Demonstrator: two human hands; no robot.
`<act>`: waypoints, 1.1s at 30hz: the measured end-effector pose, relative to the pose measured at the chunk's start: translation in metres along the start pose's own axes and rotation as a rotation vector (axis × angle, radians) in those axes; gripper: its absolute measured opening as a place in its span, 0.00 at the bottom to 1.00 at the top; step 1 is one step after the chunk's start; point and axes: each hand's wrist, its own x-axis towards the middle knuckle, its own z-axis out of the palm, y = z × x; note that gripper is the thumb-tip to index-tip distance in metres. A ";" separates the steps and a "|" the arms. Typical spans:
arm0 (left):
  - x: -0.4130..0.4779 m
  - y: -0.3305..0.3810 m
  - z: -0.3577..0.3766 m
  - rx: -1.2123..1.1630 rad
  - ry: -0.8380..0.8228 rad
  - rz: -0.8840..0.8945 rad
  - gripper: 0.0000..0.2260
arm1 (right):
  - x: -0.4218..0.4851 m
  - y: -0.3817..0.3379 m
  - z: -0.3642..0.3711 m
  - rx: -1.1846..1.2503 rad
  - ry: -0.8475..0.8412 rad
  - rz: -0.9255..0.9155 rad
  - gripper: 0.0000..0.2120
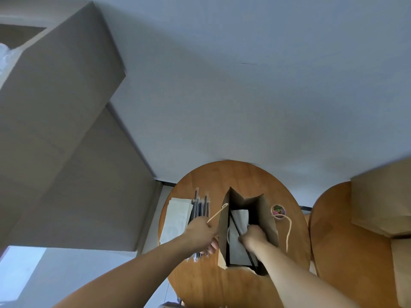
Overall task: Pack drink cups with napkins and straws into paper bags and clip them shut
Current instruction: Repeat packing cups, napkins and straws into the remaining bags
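An open brown paper bag (pixel 268 221) stands on a round wooden table (pixel 235 176). My right hand (pixel 253 237) reaches into the bag's mouth and grips a white napkin (pixel 239 218) that lies inside. My left hand (pixel 200 233) holds the bag's left edge beside its cream rope handle (pixel 216 213). A bundle of wrapped black straws (pixel 201 204) lies left of the bag, partly under my left hand. A stack of white napkins (pixel 175 218) lies further left. No cup shows inside the bag.
A small clear tub of coloured clips (pixel 278 211) sits right of the bag by the second rope handle (pixel 288 230). Large cardboard boxes (pixel 55 130) rise at the left. Another wooden table (pixel 333 230) with a cardboard box (pixel 382 201) stands at the right.
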 end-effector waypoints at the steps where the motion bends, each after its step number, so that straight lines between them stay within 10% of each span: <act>1: 0.000 0.001 0.002 0.002 -0.008 0.013 0.11 | 0.002 -0.003 0.000 -0.060 0.031 -0.008 0.03; 12: 0.002 0.007 0.007 0.036 -0.015 0.046 0.11 | -0.016 -0.024 -0.004 -0.290 0.114 -0.020 0.22; 20: 0.004 0.023 0.016 0.033 -0.064 0.093 0.14 | -0.050 -0.041 -0.056 -0.242 0.115 -0.226 0.09; 26: 0.003 0.026 0.021 0.033 -0.076 0.115 0.14 | -0.067 -0.043 -0.120 -0.133 0.552 -0.429 0.17; 33: -0.002 0.016 0.032 0.117 -0.157 0.107 0.17 | -0.059 0.006 -0.106 0.391 -0.096 -0.001 0.32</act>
